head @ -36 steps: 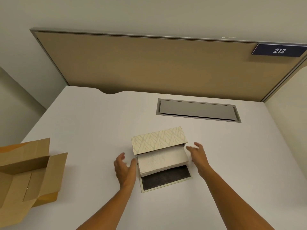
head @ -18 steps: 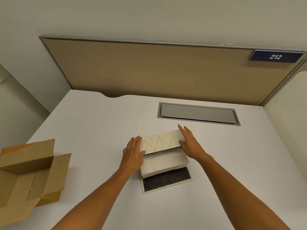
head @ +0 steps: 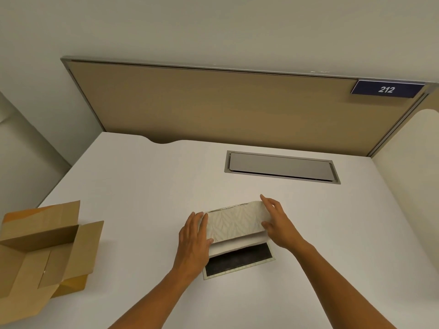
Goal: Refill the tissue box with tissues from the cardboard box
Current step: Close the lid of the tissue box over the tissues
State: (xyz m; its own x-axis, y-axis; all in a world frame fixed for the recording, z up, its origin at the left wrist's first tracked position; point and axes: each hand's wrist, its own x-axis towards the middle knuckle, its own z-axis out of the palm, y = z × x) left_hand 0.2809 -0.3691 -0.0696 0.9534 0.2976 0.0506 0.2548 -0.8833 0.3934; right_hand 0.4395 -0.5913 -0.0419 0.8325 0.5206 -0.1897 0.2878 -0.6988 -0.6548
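Hands bracket the lid (head: 236, 224) across its long axis: left hand (head: 193, 243) flat on one end, right hand (head: 279, 224) on the other, tissues (head: 234, 245) just below.

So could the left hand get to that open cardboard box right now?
Probably yes. The cardboard box sits open on the left hand's side with only bare table between, but that hand would first have to let go of the tissue box cover.

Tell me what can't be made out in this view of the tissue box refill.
Head view:
- Brown cardboard box: cut off by the left edge; inside mostly hidden by its walls.
- White tissue stack: mostly hidden under the leaf-patterned lid.
- Left hand and right hand: palms hidden.
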